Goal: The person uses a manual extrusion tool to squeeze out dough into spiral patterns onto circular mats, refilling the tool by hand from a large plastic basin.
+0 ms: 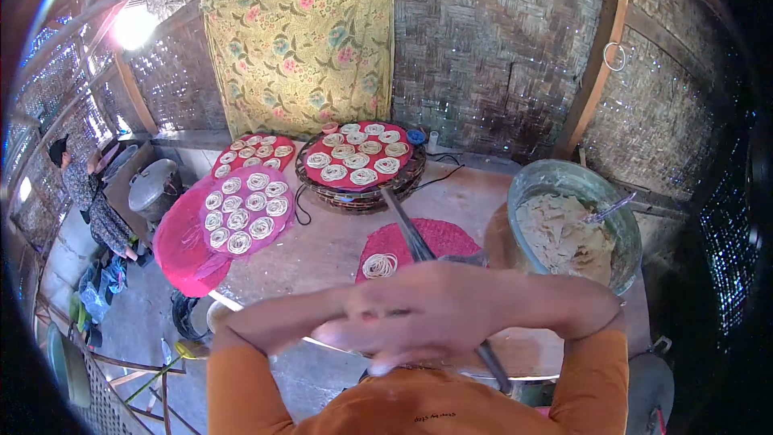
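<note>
My left hand [360, 300] and my right hand [463, 300] meet and overlap in front of my chest, smeared by motion. Their fingers cannot be made out well enough to tell whether they are closed. Beneath them runs a long dark bar [408, 226], slanting from the table toward my right side; its middle is hidden by the hands. Just beyond my hands lies a pink round mat [431, 238]. On its left part rests one pale coil of dough strands [379, 265]. Something grey beside the bar is mostly covered.
A green basin [625, 234] of dough with a spoon handle [616, 206] stands at right. Pink mats with several dough coils lie at left; more coils top the woven tray [362, 197]. A person [98, 193] and a metal pot [155, 187] are far left.
</note>
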`<state>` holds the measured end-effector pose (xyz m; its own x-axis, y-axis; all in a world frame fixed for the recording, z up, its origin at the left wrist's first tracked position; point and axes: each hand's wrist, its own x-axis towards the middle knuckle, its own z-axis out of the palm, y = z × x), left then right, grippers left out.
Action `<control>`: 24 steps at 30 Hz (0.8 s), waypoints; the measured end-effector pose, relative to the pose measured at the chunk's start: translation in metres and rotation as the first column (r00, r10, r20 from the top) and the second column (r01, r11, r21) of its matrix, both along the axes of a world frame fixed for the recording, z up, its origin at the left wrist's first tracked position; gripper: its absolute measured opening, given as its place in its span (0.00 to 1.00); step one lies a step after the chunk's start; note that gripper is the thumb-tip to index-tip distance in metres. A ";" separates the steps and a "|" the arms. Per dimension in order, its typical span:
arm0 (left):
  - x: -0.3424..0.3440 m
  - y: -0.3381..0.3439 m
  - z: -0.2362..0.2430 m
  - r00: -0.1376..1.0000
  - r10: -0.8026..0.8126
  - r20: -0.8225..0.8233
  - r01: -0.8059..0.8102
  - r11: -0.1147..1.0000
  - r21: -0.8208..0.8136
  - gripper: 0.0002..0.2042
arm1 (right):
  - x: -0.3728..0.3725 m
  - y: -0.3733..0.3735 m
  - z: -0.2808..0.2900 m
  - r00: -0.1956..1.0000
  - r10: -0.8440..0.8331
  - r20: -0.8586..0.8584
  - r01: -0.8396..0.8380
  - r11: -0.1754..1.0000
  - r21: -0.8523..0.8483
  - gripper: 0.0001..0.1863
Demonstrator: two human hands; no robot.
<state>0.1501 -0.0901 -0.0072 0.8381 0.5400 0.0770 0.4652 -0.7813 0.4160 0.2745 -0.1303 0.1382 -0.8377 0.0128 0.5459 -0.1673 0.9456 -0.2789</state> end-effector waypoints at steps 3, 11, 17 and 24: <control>-0.025 0.003 0.036 0.996 0.013 0.083 -0.017 0.999 0.044 0.12 | -0.001 -0.004 0.008 0.991 -0.125 0.043 0.125 0.992 0.019 0.21; -0.091 -0.013 0.094 0.874 0.476 -0.092 -0.410 0.828 0.383 0.10 | 0.011 0.084 0.003 0.566 -0.786 -0.249 0.425 0.537 -0.728 0.05; -0.162 0.007 0.006 0.252 0.675 0.693 -0.318 0.734 -0.600 0.17 | 0.057 0.120 -0.015 0.081 -0.828 -0.555 -0.144 0.542 -0.828 0.10; -0.168 0.015 0.033 -0.377 0.406 0.832 0.092 0.911 -0.403 0.22 | -0.039 0.139 -0.140 0.458 -0.815 -0.356 -0.632 -0.017 -0.775 0.17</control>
